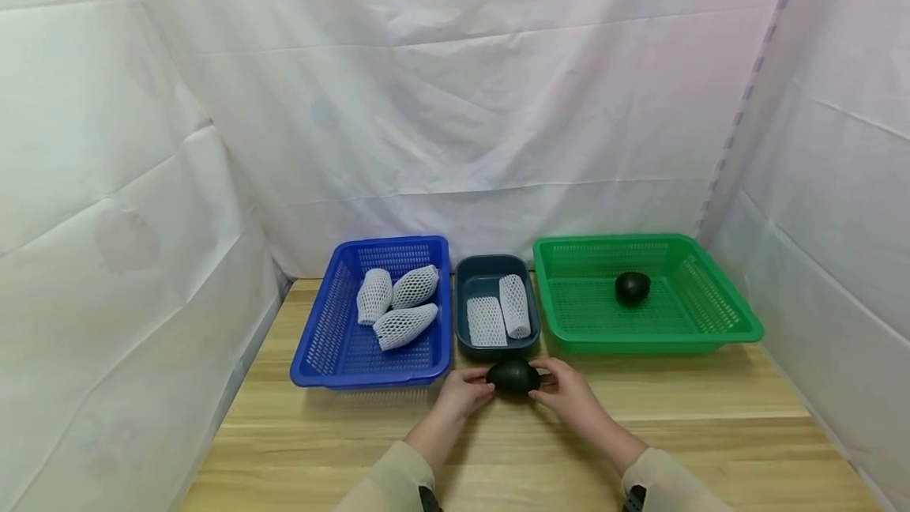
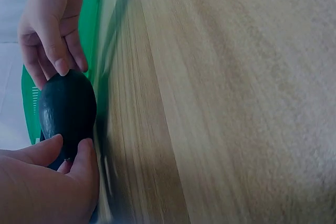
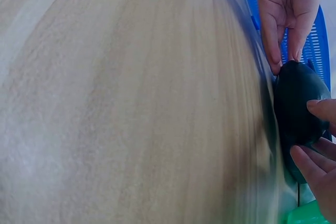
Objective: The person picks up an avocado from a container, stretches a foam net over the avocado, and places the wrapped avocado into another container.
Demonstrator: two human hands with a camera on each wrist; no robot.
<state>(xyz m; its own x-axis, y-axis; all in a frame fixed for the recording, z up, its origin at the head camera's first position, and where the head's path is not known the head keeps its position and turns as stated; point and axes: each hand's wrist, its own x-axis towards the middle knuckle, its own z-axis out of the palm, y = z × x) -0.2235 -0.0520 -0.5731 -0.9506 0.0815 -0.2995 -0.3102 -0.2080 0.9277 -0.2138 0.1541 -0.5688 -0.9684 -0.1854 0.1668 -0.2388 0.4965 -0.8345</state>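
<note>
Grasping one dark fruit [image 1: 513, 378] between them, the left hand [image 1: 462, 392] and the right hand [image 1: 564, 389] meet just in front of the small tray [image 1: 478, 281], the landmark for all positions given below. The left hand pinches the fruit's narrow end between thumb and fingers; the right hand, thumb and fingers parted, grips the broad, rounded end. The fruit is egg-shaped and lies roughly crosswise, near the tray's front edge; whether its underside touches the wooden table [image 1: 526, 457] cannot be told. Behind the hands, pale cuffs [image 1: 671, 484] and dark wrist straps [image 1: 634, 498] appear, farther from the tray than the fruit is.

Inside the tray are two pieces of white foam netting: a flattened net [image 1: 486, 322] toward its left side and a tubular net [image 1: 515, 306] toward its right. Immediately left of the tray stands a blue basket [image 1: 341, 350] containing three net-covered items: an upright one [image 1: 374, 296], a slanted one [image 1: 415, 287], and a third [image 1: 405, 326] nearer the front. To the right of the tray stands a wider green basket [image 1: 583, 299], holding a second dark fruit [image 1: 632, 288]. Beyond the tray hangs a creased white cloth [image 1: 455, 117].
</note>
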